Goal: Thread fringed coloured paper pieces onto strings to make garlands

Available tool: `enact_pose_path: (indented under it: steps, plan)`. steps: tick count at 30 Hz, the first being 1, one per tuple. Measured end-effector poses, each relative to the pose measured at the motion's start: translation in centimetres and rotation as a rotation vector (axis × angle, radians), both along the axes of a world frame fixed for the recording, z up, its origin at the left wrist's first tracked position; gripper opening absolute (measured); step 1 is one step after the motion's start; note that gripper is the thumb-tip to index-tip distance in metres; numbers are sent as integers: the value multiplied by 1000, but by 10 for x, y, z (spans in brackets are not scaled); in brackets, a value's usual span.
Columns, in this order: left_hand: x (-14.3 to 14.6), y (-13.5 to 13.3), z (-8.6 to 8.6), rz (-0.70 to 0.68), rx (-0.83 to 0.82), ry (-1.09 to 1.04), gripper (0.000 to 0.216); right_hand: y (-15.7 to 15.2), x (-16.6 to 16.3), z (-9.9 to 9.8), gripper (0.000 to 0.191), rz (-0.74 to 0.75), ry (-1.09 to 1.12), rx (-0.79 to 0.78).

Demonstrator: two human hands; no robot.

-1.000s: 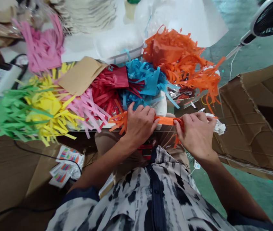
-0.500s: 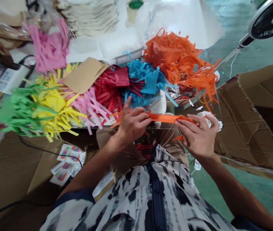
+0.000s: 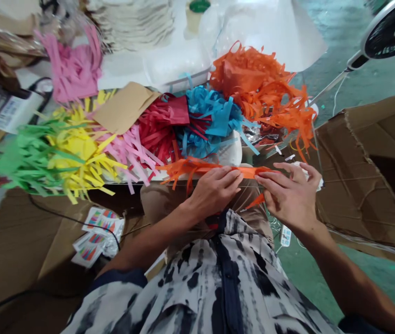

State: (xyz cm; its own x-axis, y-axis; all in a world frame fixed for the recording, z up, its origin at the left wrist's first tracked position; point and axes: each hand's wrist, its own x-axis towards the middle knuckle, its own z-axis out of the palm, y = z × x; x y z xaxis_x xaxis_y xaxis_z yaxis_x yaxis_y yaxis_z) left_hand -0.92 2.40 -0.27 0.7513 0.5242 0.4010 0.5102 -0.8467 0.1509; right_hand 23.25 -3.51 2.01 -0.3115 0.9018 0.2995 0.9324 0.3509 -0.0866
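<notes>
Stretched level between my hands, at the table's front edge, is a strip of orange fringed tissue paper (image 3: 248,172). My left hand (image 3: 216,188) is closed around its middle, and loose orange fringe (image 3: 183,169) spreads out to the left of that hand. My right hand (image 3: 291,192) pinches the strip near its right part, thumb and fingers together. One orange tail hangs below, between the hands. Just beyond lie a blue fringed paper bundle (image 3: 211,111), a dark red one (image 3: 158,125) and a large orange heap (image 3: 260,79).
Green (image 3: 30,155), yellow (image 3: 79,153) and pink (image 3: 75,69) fringed bundles lie on the left with a tan paper piece (image 3: 124,109). A clear plastic tray (image 3: 178,65) is behind. A fan (image 3: 392,30) and a cardboard box (image 3: 367,162) stand at the right.
My left hand has slid right along the orange strip, closer to my right hand, and more fringe now shows to its left. My right hand has hardly moved.
</notes>
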Motion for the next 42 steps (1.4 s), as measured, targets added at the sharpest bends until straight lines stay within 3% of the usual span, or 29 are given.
enact_pose_path:
  steps: [7,11,14,20,26,31,37,42]
  plan:
    - [-15,-1,-6,13,-132,-22,25,-5,-11,2,23,-22,31,27]
    - [-11,-6,-9,60,-106,-70,21,-4,-28,-5,20,13,-29,45]
    - [-11,-6,-11,85,-76,-109,22,-4,-28,-13,14,22,-16,141]
    - [-15,5,-2,72,-197,-143,18,0,-17,-19,12,-29,29,107]
    - [-15,11,2,70,-191,-97,21,4,-21,-23,14,47,40,206]
    - [-19,12,-3,37,-176,-92,19,4,-15,-25,13,42,81,133]
    - [-28,0,-18,35,-34,-159,22,-2,-7,-28,13,105,100,171]
    - [-25,6,-5,39,-201,-189,14,2,-5,-24,15,81,200,67]
